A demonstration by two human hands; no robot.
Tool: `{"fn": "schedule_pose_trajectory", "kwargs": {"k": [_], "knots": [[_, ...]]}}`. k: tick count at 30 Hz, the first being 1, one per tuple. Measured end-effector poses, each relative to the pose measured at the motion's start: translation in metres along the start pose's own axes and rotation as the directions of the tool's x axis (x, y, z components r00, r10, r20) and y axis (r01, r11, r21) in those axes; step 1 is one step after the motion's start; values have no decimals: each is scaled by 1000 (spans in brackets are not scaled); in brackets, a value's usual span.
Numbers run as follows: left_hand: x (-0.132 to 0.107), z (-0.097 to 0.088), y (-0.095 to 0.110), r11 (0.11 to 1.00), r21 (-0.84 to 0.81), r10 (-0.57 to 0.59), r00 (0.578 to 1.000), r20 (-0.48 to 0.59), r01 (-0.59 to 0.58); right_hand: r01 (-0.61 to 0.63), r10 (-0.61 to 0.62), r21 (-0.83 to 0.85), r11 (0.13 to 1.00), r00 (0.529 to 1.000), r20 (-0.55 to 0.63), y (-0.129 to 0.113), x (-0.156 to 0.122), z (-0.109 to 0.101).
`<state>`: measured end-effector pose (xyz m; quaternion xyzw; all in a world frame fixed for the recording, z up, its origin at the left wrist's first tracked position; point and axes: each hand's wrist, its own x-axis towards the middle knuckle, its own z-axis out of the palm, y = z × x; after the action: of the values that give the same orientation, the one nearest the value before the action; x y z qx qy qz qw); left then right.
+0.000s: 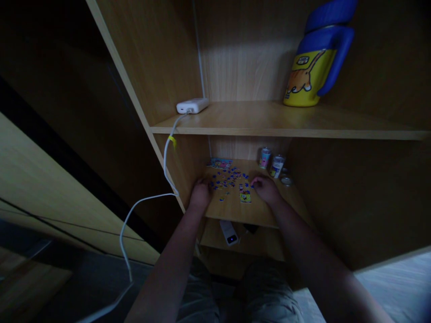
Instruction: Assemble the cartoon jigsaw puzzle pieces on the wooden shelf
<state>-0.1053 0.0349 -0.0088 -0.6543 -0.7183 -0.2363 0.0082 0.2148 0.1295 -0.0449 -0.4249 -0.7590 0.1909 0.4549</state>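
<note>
Several small blue and pink puzzle pieces (227,178) lie scattered on a low wooden shelf (235,208). A partly joined yellow cluster of pieces (245,197) sits near the front of the shelf. My left hand (200,194) rests at the left edge of the scatter, fingers curled down onto the shelf among the pieces. My right hand (266,188) rests at the right edge, fingers bent over the pieces beside the yellow cluster. What either hand grips is hidden in the dim light.
A printed picture card (220,163) lies at the shelf's back. Two small cups (272,162) and a lid (286,181) stand at the right. Above, a white charger (192,106) with a cable (166,161) and a blue-yellow jug (316,58). A device with a blue light (229,233) lies below.
</note>
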Motion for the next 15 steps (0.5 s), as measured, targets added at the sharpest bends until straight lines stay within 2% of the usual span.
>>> {"fn": "schedule_pose_trajectory", "kwargs": {"k": [2, 8, 15], "knots": [[0, -1, 1, 1000, -6, -22, 1000, -9, 22, -12, 12, -12, 1000, 1000, 2, 0, 0, 0], [1, 0, 0, 999, -12, 31, 999, 22, -31, -11, 11, -10, 1000, 1000, 9, 1, 0, 0], [1, 2, -1, 996, -83, 9, 999, -33, -11, 2, -2, -6, 1000, 1000, 12, 2, 1, -1]]}}
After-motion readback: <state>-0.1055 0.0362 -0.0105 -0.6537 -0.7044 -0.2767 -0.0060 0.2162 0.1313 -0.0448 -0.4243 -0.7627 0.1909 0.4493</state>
